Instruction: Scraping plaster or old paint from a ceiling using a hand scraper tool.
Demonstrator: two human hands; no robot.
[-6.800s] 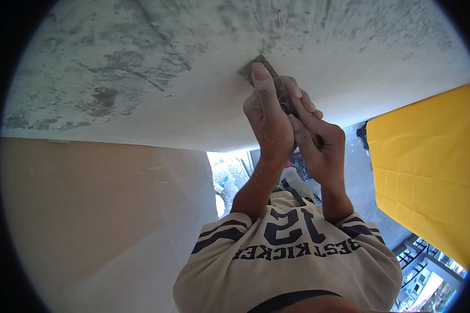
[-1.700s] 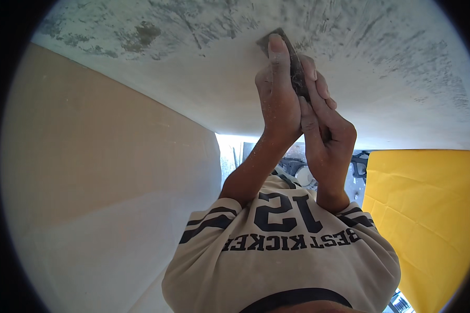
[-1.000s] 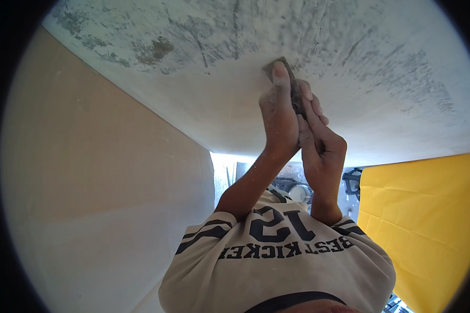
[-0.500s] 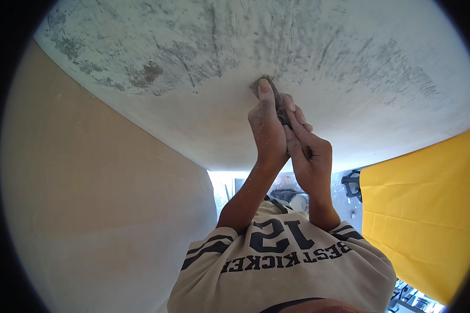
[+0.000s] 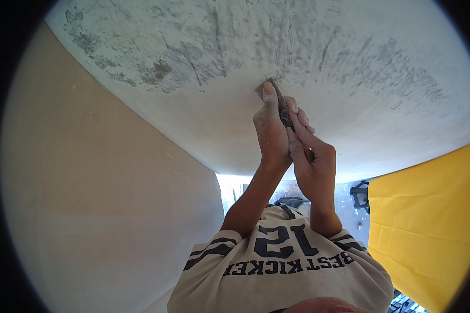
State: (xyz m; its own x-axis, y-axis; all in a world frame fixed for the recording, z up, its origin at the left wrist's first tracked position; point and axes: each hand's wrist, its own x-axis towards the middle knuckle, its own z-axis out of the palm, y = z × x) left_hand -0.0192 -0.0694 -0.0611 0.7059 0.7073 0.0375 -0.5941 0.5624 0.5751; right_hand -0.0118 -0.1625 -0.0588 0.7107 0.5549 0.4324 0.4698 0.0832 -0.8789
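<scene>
My left hand (image 5: 270,128) is closed around a dark, dusty flat tool (image 5: 283,110), the thumb lying along it near its upper end. I cannot make out exactly what kind of tool it is. Its far end meets the pale plastered surface (image 5: 219,120). My right hand (image 5: 316,151) is closed on the tool's lower right side, its fingers wrapped behind and its heel against my left wrist. White dust coats both hands. Just beyond the tool, the surface is streaked with grey marks and a brownish patch (image 5: 156,72).
A plain beige wall (image 5: 99,182) meets the plastered surface along an edge at the left. To the right hangs a creased yellow sheet (image 5: 428,219). Beside it is a dark bracket-like object (image 5: 360,197). Below my arms, a dark item (image 5: 291,201) shows partly.
The hands and tool have shifted slightly right and down in the picture, still closed together. The whole view has tilted a little, moving the walls and yellow sheet too.
</scene>
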